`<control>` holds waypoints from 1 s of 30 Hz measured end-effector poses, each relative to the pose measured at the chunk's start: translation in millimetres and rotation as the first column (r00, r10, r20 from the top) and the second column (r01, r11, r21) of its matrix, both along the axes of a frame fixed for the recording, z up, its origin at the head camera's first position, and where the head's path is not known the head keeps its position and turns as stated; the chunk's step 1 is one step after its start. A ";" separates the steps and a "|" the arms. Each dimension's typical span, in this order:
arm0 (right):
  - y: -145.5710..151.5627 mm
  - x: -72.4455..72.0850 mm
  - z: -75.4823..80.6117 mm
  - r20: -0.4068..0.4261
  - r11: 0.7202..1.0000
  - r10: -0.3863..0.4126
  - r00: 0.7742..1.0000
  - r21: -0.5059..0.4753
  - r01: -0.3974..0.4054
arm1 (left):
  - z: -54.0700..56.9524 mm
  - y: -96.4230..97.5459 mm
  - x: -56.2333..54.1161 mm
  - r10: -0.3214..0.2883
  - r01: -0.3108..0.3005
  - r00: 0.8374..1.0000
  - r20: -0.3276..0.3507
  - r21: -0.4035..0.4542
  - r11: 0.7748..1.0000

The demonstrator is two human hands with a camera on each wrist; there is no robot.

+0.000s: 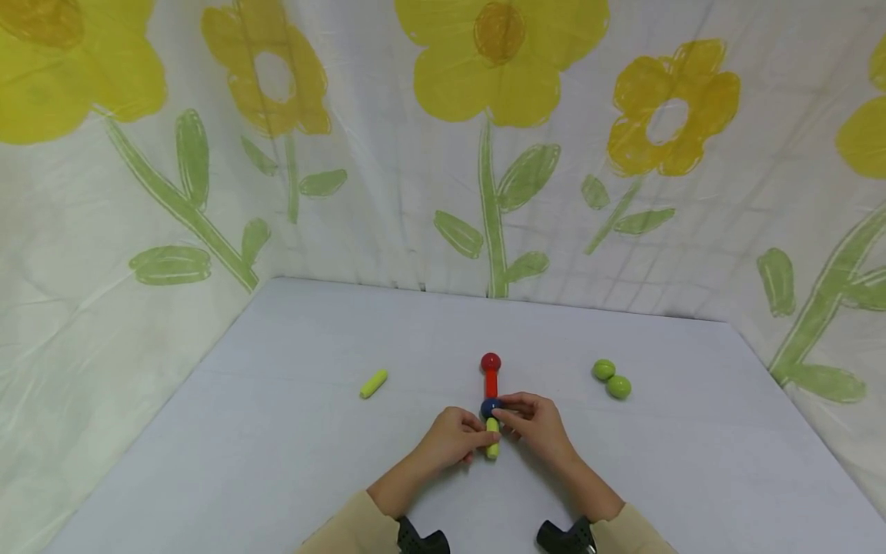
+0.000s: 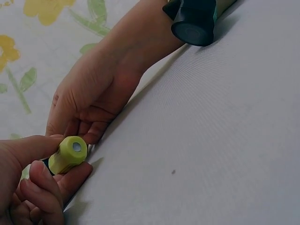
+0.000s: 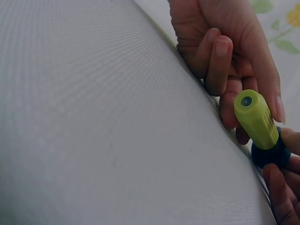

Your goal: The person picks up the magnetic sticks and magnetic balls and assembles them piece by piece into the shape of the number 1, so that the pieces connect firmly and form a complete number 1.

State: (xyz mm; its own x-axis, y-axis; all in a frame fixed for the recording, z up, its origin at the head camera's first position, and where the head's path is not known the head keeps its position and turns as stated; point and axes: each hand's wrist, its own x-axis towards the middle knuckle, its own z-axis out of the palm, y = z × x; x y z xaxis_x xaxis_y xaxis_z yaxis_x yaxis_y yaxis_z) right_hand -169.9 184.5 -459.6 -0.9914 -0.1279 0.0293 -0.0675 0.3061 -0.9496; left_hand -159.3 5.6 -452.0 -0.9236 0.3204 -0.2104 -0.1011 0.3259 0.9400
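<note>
A toy chain lies along the middle of the table: a red ball [image 1: 491, 362], a red rod [image 1: 491, 384], a blue ball [image 1: 490, 407] and a yellow-green rod [image 1: 492, 448] nearest the person. My left hand [image 1: 451, 440] pinches the yellow-green rod between thumb and fingers. On the other side, my right hand [image 1: 540, 425] grips the blue ball with thumb and fingertips. Both wrist views show the yellow-green rod [image 3: 256, 119] end-on, with a small round metallic spot in its end face. In the right wrist view it meets the blue ball [image 3: 272, 152].
A second yellow-green rod [image 1: 374, 383] lies to the left on the white table [image 1: 311, 462]. Two green balls [image 1: 618, 387] sit close together at the right. Behind the table hangs a white sheet [image 1: 374, 192] printed with yellow flowers.
</note>
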 end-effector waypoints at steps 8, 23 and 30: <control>-0.1 0.0 -0.6 0.010 1.000 -0.004 1.000 -0.005 0.004 | -2.3 0.1 -0.7 0.005 -0.005 1.000 -0.004 -0.007 1.000; 1.2 1.0 -3.0 0.009 1.000 0.004 1.000 -0.002 -0.004 | -2.5 -0.5 0.4 0.006 -0.006 1.000 -0.006 -0.005 1.000; 4.5 0.3 -0.5 0.044 1.000 -0.024 0.999 -0.003 0.024 | 1.0 0.2 0.9 0.014 -0.014 1.000 0.004 -0.016 1.000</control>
State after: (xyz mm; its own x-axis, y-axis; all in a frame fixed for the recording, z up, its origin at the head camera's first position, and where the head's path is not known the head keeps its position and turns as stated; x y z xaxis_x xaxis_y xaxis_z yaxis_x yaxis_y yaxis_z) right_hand -169.6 189.0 -460.2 -0.9945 -0.1039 -0.0138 -0.0186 0.3039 -0.9525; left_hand -158.5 5.9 -450.9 -0.9271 0.3043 -0.2190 -0.1092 0.3396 0.9342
